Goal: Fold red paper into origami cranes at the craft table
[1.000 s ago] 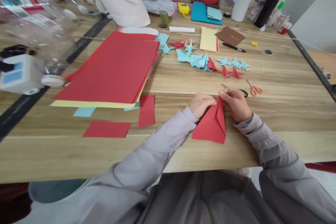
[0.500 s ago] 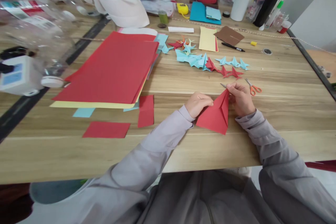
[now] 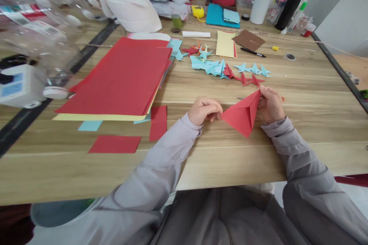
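Note:
A folded piece of red paper (image 3: pixel 243 115) is held tilted between my two hands over the table, with crease lines and a narrow flap on its right side. My right hand (image 3: pixel 271 105) pinches its upper right corner between thumb and fingers. At the left corner, the curled fingertips of my left hand (image 3: pixel 205 110) close on the paper's edge. Scissors lie behind the paper and right hand; only a blade tip (image 3: pixel 240 98) and a bit of orange handle show. Beyond them lie several small folded red shapes (image 3: pixel 244 79) and light-blue ones (image 3: pixel 254 69).
To the left lies a stack of large red sheets (image 3: pixel 120 80), with two red rectangles (image 3: pixel 115 144) near it. A black pen (image 3: pixel 253 52), yellow paper (image 3: pixel 225 44), brown paper (image 3: pixel 248 41) and a tape measure (image 3: pixel 197 11) lie farther back. Plastic bottles (image 3: pixel 57 69) crowd the left.
The red paper has been turned and raised, its left corner now pointing to my left hand. My left hand has moved left; my right hand shifted slightly right, covering more of the scissors.

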{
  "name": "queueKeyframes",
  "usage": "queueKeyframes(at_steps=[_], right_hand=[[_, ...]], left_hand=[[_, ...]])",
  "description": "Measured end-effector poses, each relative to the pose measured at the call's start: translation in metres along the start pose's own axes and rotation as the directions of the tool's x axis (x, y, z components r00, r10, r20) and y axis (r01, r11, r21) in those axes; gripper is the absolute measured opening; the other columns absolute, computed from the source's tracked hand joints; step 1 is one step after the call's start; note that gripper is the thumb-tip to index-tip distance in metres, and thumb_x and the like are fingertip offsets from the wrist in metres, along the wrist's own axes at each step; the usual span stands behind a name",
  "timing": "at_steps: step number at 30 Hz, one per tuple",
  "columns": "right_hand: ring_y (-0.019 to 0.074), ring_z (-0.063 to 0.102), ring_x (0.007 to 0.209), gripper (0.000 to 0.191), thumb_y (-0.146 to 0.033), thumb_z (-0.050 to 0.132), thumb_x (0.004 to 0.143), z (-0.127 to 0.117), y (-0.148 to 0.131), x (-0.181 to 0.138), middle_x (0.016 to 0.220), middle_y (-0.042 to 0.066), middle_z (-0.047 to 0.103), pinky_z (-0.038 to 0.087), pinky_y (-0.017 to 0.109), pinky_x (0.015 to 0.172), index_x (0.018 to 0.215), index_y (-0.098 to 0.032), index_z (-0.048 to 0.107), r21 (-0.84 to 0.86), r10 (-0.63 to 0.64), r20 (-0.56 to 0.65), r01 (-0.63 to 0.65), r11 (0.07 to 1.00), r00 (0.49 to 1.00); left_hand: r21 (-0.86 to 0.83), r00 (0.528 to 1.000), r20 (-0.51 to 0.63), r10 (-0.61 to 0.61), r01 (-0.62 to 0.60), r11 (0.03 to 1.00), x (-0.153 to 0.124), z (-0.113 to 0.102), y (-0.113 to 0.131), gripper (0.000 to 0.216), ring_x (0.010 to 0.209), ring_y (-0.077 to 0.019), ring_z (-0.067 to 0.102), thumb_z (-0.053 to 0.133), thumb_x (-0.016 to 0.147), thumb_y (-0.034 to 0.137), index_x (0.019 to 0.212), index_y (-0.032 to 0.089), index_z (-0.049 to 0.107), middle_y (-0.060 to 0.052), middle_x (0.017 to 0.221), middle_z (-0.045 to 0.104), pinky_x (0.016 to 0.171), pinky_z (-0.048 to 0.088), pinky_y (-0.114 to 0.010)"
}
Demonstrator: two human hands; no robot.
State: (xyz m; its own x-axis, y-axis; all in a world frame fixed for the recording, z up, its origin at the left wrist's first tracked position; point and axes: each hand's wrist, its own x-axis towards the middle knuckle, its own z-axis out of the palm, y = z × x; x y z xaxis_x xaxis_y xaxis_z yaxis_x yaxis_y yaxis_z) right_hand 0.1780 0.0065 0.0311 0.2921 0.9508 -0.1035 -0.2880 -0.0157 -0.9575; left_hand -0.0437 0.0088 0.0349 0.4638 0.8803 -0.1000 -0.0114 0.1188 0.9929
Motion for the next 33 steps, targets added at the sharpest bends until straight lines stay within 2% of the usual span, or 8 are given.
queueKeyframes(at_steps=[3,5,9,14,21,24,30,33], right_hand=[[0.0078,0.039,0.043,0.042,-0.049,0.082,0.06,0.008,0.003,-0.012,0.047,-0.005,0.048,0.028,0.023,0.041,0.054,-0.02,0.052,-0.13,0.057,0.139,-0.039,0.991,0.989],[0.0071,0.037,0.043,0.042,-0.05,0.082,0.059,0.017,0.007,-0.023,0.045,-0.006,0.046,0.028,0.024,0.043,0.056,-0.02,0.054,-0.172,0.047,0.225,-0.008,0.985,0.973],[0.0079,0.041,0.047,0.042,-0.055,0.081,0.061,0.028,0.014,-0.036,0.05,-0.004,0.052,0.032,0.023,0.047,0.058,-0.019,0.057,-0.205,0.024,0.319,0.044,0.978,0.947],[0.0087,0.047,0.048,0.046,-0.063,0.072,0.068,0.025,0.015,-0.033,0.055,-0.002,0.057,0.034,0.024,0.046,0.065,-0.018,0.065,-0.203,0.092,0.343,-0.022,0.979,0.935],[0.009,0.045,0.05,0.038,-0.052,0.081,0.062,0.025,0.016,-0.033,0.054,-0.003,0.057,0.036,0.025,0.05,0.064,-0.019,0.063,-0.239,0.007,0.377,0.09,0.967,0.926],[0.0095,0.046,0.05,0.041,-0.056,0.08,0.061,0.025,0.016,-0.033,0.053,-0.003,0.056,0.037,0.025,0.051,0.062,-0.019,0.062,-0.266,-0.021,0.369,0.127,0.956,0.929],[0.0102,0.044,0.051,0.05,-0.068,0.065,0.072,0.026,0.015,-0.034,0.052,-0.003,0.052,0.036,0.026,0.051,0.059,-0.02,0.058,-0.354,-0.019,0.412,0.179,0.918,0.911],[0.0101,0.041,0.053,0.054,-0.071,0.062,0.072,0.028,0.016,-0.035,0.053,-0.004,0.048,0.035,0.026,0.052,0.057,-0.02,0.054,-0.402,-0.086,0.395,0.257,0.879,0.915]], left_hand=[[0.011,0.99,-0.139,0.022,-0.021,1.0,0.001,0.006,-0.002,0.028,0.039,-0.008,0.045,0.064,0.063,0.04,0.063,0.013,0.072,-0.004,0.057,0.066,0.037,0.024,-0.022],[0.034,0.995,-0.102,-0.003,0.007,0.999,0.0,0.016,-0.004,0.031,0.041,-0.0081,0.045,0.07,0.063,0.043,0.068,0.013,0.074,-0.004,0.059,0.067,0.039,0.028,-0.023],[0.071,0.991,-0.108,0.081,-0.073,0.995,0.0,0.033,-0.011,0.025,0.052,-0.0105,0.05,0.077,0.061,0.038,0.061,0.013,0.072,-0.002,0.055,0.065,0.052,0.038,-0.024],[0.012,0.994,-0.099,0.052,-0.051,0.999,0.001,0.032,-0.015,0.023,0.053,-0.0098,0.049,0.073,0.064,0.034,0.054,0.014,0.068,0.002,0.052,0.06,0.058,0.039,-0.025],[0.0,0.996,-0.077,0.035,-0.035,0.999,0.003,0.032,-0.02,0.023,0.054,-0.0111,0.051,0.077,0.061,0.036,0.059,0.014,0.072,0.0,0.056,0.064,0.058,0.039,-0.026],[0.027,0.995,-0.085,0.055,-0.053,0.998,0.004,0.032,-0.02,0.02,0.053,-0.0105,0.049,0.076,0.062,0.033,0.06,0.014,0.073,0.001,0.054,0.063,0.056,0.037,-0.025],[-0.014,0.997,-0.071,0.029,-0.03,0.999,0.004,0.031,-0.017,0.015,0.057,-0.0119,0.053,0.072,0.064,0.028,0.059,0.014,0.073,0.0,0.056,0.065,0.061,0.041,-0.027],[-0.016,0.996,-0.077,0.037,-0.039,0.999,0.003,0.032,-0.017,0.015,0.054,-0.011,0.05,0.073,0.063,0.028,0.056,0.014,0.071,0.001,0.053,0.062,0.058,0.039,-0.026]])
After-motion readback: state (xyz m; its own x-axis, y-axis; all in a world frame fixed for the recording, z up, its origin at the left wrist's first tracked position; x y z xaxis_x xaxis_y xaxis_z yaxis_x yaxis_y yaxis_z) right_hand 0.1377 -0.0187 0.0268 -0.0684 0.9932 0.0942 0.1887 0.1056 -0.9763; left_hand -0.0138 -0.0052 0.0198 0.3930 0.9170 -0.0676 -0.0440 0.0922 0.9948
